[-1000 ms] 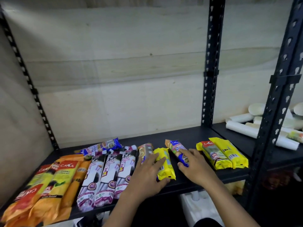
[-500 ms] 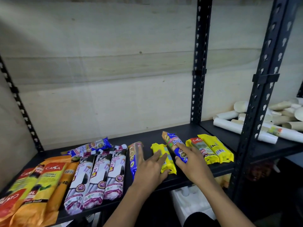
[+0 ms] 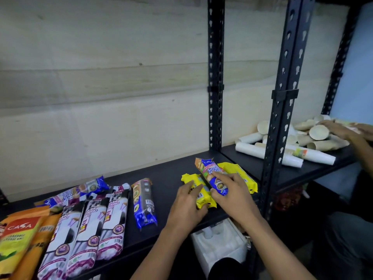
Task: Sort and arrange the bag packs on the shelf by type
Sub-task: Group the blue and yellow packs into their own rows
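Note:
Bag packs lie in a row on the black shelf [image 3: 169,178]. My right hand [image 3: 232,193] grips a blue-and-orange pack [image 3: 209,171], its far end raised over the yellow packs [image 3: 242,174] by the right upright. My left hand [image 3: 184,205] rests with fairly straight fingers on another yellow pack [image 3: 201,197], which touches that yellow group. Further left lie a blue pack [image 3: 144,203], three white-and-purple drawstring packs [image 3: 90,225], a blue-and-white pack [image 3: 80,193] behind them, and orange and yellow packs [image 3: 18,235] at the far left.
A black slotted upright [image 3: 282,118] stands right of my hands. Beyond it, another person's hand [image 3: 343,130] rests on stacked paper cups [image 3: 268,154] on the neighbouring shelf. A white box [image 3: 220,243] sits below the shelf edge. Bare shelf shows between the blue pack and my left hand.
Both hands have moved right. The yellow pack under my left hand has slid up against the other yellow packs, and the blue-and-orange pack has shifted right over them. Another person's hand has come into view.

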{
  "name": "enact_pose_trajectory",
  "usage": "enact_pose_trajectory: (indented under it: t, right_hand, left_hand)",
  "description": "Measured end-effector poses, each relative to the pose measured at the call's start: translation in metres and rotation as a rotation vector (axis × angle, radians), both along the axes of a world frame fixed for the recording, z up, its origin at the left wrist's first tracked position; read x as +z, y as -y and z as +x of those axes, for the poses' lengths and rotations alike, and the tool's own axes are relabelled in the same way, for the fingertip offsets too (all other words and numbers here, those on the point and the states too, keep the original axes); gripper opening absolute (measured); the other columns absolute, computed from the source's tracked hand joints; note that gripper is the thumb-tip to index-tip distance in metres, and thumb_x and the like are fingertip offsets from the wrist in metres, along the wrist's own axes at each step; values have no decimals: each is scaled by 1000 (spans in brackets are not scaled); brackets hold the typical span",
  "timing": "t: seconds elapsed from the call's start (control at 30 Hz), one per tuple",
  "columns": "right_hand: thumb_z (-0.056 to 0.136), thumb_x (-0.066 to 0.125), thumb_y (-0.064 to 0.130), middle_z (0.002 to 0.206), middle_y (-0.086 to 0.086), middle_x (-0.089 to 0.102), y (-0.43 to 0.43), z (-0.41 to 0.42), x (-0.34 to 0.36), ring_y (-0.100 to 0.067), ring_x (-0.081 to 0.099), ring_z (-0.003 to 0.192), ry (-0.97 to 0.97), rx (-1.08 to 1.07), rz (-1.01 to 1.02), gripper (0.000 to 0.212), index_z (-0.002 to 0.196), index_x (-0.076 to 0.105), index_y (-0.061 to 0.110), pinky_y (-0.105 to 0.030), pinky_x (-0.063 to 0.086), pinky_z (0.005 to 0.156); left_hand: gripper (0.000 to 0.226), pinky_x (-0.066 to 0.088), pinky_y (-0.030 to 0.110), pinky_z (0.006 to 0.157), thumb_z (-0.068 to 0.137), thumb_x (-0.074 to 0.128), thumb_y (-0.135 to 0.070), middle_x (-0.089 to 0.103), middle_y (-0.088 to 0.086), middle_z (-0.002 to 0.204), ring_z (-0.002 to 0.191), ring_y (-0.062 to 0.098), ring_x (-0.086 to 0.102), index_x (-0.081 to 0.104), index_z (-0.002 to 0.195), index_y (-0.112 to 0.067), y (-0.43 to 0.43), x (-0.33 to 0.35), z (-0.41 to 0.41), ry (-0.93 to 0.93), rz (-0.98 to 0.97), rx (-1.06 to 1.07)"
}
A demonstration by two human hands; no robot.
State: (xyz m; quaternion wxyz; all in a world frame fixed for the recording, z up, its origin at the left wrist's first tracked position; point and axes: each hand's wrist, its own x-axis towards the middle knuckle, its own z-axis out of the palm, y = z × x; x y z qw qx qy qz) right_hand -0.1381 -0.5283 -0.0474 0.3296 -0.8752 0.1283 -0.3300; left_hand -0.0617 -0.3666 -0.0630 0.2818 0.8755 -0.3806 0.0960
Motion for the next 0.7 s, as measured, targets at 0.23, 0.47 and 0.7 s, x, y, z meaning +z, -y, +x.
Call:
enact_pose_trajectory:
  t: [0.23,0.47,0.7]
  right_hand:
    - [79,74,36,119,4,46,0,3,-4,-14,51,113,17,0,11,55,132,59,40,-14,45,82]
    - [79,78,31,114,1,50,-19,2,10,-11,56,100,66,24,32,52,128,63,39,-4,40,75]
    - [78,76,39,109,3,50,-73,9,20,-10,56,95,35,118,58,49,125,63,43,-17,44,79]
  left_hand:
    - [71,29,32,118,80,73,-39,34,4,156,144,19,27,49,146,-25,-2,0,2,4,-55,-15]
    - [78,42,36,109,76,69,-63,38,-8,150,142,9,29,48,145,-31,-40,16,6,70,-47,31]
    - [56,44,35,105,89,63,-53,46,-7,145,139,14,38,56,139,-28,-114,28,13,153,-22,260]
